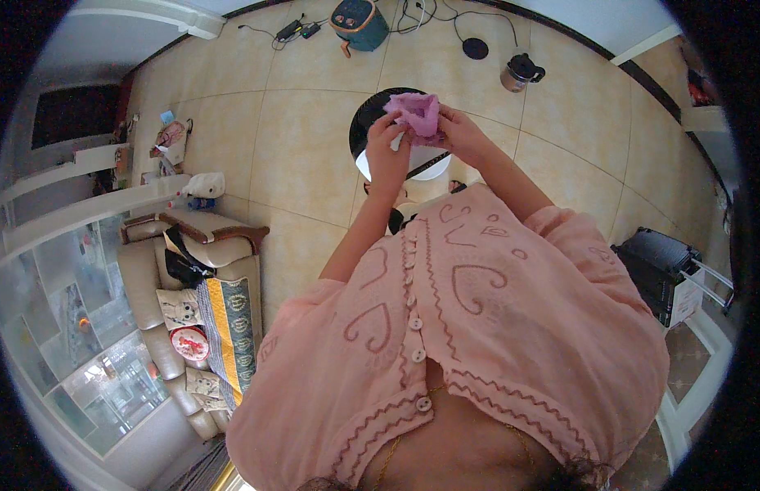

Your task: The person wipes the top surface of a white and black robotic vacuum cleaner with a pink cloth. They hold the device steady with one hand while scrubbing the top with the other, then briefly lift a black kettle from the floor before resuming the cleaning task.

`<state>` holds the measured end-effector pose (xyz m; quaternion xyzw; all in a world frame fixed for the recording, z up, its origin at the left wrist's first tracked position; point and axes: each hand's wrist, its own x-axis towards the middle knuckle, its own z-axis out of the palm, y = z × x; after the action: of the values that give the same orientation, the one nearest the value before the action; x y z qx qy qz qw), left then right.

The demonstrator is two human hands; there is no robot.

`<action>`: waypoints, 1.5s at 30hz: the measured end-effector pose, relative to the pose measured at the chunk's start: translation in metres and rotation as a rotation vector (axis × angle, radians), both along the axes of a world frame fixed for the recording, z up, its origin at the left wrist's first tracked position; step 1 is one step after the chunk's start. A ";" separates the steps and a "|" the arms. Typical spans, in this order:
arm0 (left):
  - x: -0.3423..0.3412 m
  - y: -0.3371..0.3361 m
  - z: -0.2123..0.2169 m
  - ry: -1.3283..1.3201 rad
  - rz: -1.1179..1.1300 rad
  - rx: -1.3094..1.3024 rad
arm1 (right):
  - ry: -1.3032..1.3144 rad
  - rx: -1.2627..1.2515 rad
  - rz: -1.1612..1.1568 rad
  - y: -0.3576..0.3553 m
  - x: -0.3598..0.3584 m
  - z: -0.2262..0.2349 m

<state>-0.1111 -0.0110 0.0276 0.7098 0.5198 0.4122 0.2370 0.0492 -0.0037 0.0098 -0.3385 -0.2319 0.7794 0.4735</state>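
Note:
A crumpled pinkish-purple cloth [421, 112] is held up in front of me between my two hands. My left hand [386, 139] is closed on its left side, fingertips at the lower edge. On the opposite side my right hand [458, 132] pinches the cloth, its fingers partly hidden. Folds leave a hollow in the middle of the cloth. Directly beneath is a round, glossy black thing [361, 123] with a white part [433, 170] on its near side; the cloth and my hands cover much of it, and I cannot tell its kind.
On the tiled floor beyond stand a dark green air fryer [360, 26], a kettle [519, 74] and a black round base [475, 49], with cables about. At left is a sofa [143, 278] with cushions. A black suitcase [650, 266] stands at right.

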 end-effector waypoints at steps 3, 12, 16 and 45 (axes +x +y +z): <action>-0.010 0.001 0.004 -0.214 0.071 -0.113 | -0.363 0.051 -0.048 0.004 0.005 -0.015; -0.031 0.007 0.010 -0.925 0.256 -0.600 | -0.948 0.300 0.008 0.002 0.002 0.008; -0.038 0.006 0.005 -0.502 0.298 -0.440 | -0.764 0.320 0.014 0.000 -0.005 0.011; -0.012 0.031 -0.069 0.718 0.016 -0.022 | -1.615 0.707 0.128 -0.022 -0.035 -0.079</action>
<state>-0.1226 0.0202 -0.0419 0.8025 0.5801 0.1327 0.0436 0.0144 -0.0255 -0.0694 -0.6059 -0.7414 0.2100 0.1977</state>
